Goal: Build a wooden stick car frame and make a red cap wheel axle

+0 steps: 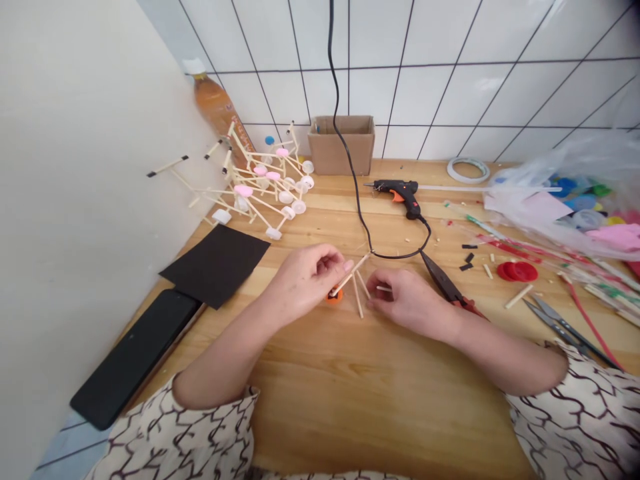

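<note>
Near the middle of the table, my left hand (313,277) pinches a small frame of joined wooden sticks (358,293) between thumb and fingers. One stick slants up to the right, and two others run downward from it. Below my left fingertips is an orange bottle cap (334,295), partly covered by the hand. My right hand (407,300) is closed just right of the frame, with a short wooden stick (384,289) between its thumb and fingers. Whether that stick touches the frame, I cannot tell.
A glue gun (400,193) lies behind, its black cord (345,143) looping forward. Pliers (445,280), scissors (563,327) and red caps (517,271) are right. Several stick figures (265,177), a bottle (217,103), black card (217,263) and phone (135,357) are left; a cardboard box (345,150) stands behind.
</note>
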`<control>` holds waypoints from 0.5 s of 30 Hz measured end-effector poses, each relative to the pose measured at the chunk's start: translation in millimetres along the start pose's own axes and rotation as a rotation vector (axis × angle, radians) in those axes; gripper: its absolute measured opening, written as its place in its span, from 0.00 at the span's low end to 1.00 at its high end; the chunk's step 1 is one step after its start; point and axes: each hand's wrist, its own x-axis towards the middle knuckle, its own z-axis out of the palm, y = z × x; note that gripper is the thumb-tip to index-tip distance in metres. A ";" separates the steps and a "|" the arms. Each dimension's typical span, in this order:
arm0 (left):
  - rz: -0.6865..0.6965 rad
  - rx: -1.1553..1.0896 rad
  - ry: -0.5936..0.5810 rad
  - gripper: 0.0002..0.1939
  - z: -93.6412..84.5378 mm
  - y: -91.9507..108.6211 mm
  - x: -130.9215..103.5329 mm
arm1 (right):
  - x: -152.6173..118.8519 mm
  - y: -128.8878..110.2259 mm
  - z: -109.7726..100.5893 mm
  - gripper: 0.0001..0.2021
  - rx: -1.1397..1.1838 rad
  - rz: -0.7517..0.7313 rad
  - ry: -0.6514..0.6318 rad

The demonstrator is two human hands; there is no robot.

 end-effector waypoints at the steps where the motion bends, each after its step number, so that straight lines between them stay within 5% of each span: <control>1: 0.007 0.025 0.017 0.14 -0.9 0.1 -3.1 | -0.3 0.4 0.1 0.03 0.000 -0.005 -0.001; 9: 0.057 0.215 0.085 0.09 2.3 -10.6 -25.3 | -0.8 -1.5 -3.9 0.04 0.044 -0.038 0.015; 15: 0.243 0.186 0.229 0.07 2.4 -5.4 -36.8 | -9.5 -10.7 -27.6 0.11 0.040 -0.150 0.062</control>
